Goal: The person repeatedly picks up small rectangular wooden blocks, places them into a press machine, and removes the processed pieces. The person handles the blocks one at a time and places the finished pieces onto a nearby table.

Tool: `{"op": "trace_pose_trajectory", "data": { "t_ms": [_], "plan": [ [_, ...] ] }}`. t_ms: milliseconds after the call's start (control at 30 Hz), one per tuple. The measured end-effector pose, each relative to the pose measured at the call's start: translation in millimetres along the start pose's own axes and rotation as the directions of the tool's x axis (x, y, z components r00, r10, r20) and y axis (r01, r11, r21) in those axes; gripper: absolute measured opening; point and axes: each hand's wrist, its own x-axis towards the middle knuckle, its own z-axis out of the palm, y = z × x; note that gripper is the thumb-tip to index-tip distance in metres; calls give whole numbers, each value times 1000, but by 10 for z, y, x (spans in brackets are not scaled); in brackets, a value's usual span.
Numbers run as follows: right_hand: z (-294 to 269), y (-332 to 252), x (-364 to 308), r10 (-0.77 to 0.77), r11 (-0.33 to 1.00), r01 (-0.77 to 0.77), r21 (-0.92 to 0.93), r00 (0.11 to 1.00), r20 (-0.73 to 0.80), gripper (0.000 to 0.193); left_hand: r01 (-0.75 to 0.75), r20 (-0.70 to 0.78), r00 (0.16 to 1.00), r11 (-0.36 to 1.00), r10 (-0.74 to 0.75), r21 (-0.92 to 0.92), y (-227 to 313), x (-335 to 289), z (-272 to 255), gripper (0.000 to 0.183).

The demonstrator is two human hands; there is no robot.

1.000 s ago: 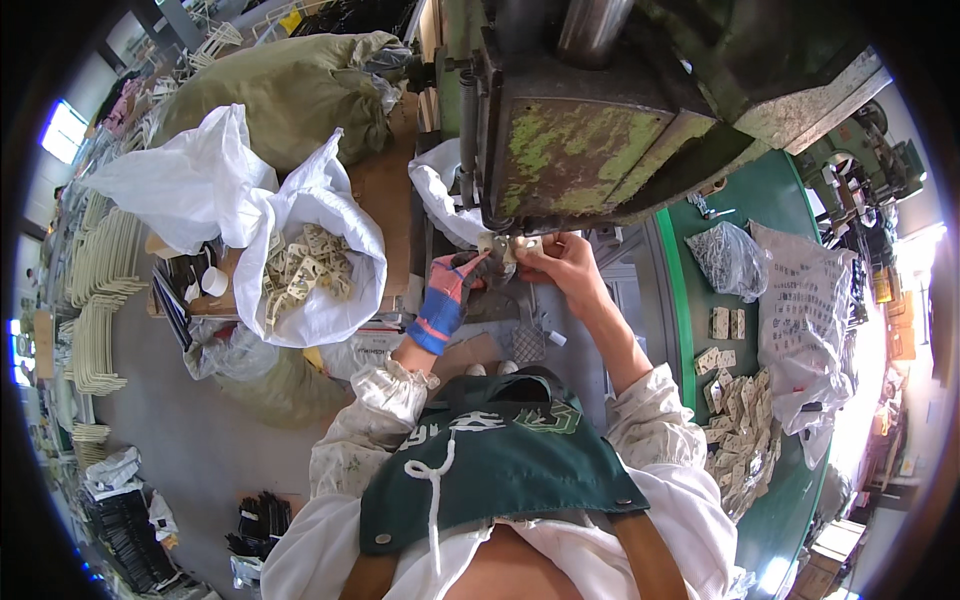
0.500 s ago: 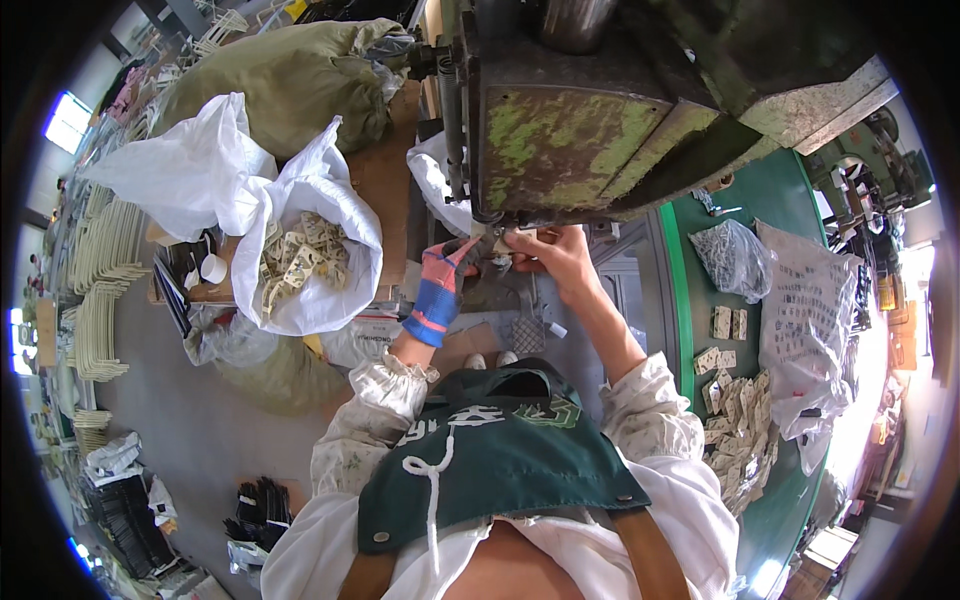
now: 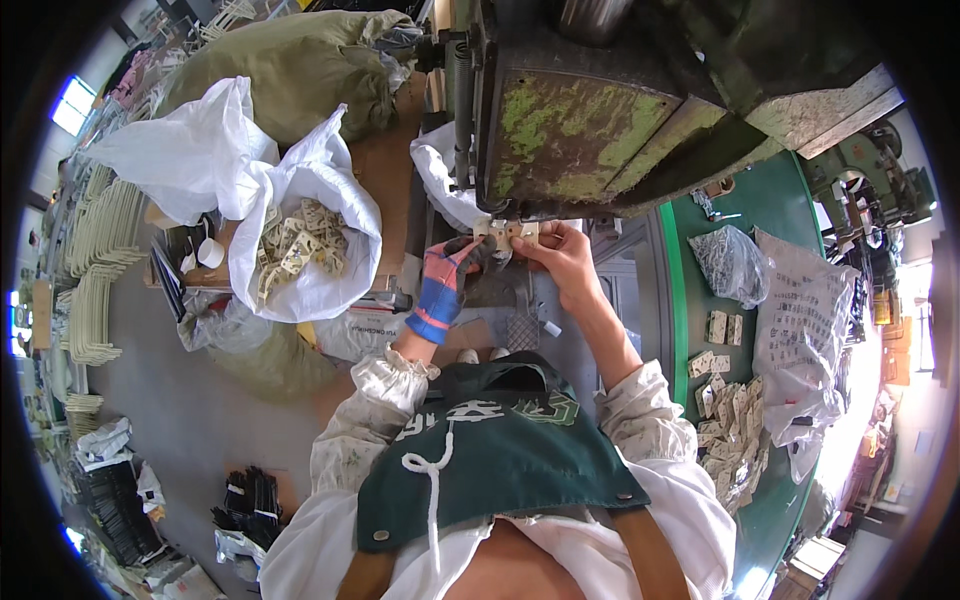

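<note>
My left hand (image 3: 448, 278), in a pink and blue work glove with dark fingertips, pinches the left end of a small cream-coloured plate (image 3: 528, 231). The bare fingers of my right hand (image 3: 566, 262) are closed on its right side. The plate lies level across both hands, just under the front of a worn green press (image 3: 575, 130). The press's head hides what is above and behind the plate. Similar cream plates (image 3: 300, 240) fill an open white sack (image 3: 355, 270) to the left. More loose plates (image 3: 735, 420) lie heaped on the green table (image 3: 690, 290) to the right.
Behind the sack lies a bulging olive bag (image 3: 280, 75). A clear plastic bag (image 3: 730, 262) and a printed whitish sack (image 3: 805, 330) rest on the green table. Stacks of cream wire frames (image 3: 100, 270) stand far left, and dark parts (image 3: 252, 508) sit on the floor.
A cream plate now shows between my hands, where only a small piece was visible before. My right hand has turned slightly and lowered its fingers onto it. The left hand has barely moved.
</note>
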Motion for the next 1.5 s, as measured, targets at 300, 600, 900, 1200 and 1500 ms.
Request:
{"op": "trace_pose_trajectory", "data": {
  "t_ms": [300, 600, 900, 1200, 1500],
  "plan": [
    [44, -49, 95, 61, 998, -60, 27, 998, -35, 21, 23, -30, 999, 984, -18, 174, -35, 90, 16, 26],
    [10, 29, 24, -90, 996, 91, -18, 995, 29, 32, -183, -46, 979, 963, 196, 200, 9, 42, 35, 25],
    [73, 118, -22, -142, 988, 145, 53, 989, -47, 32, -62, 12, 998, 992, 62, 107, 36, -7, 17, 30],
    [97, 83, 93, -103, 992, 108, 71, 992, -72, 30, 23, -89, 996, 999, -18, 46, -71, 79, 55, 35],
    [-13, 103, -15, -3, 999, 7, 39, 994, -111, 26, -41, 45, 998, 986, 34, 160, -194, 15, -37, 54]
  ]
}}
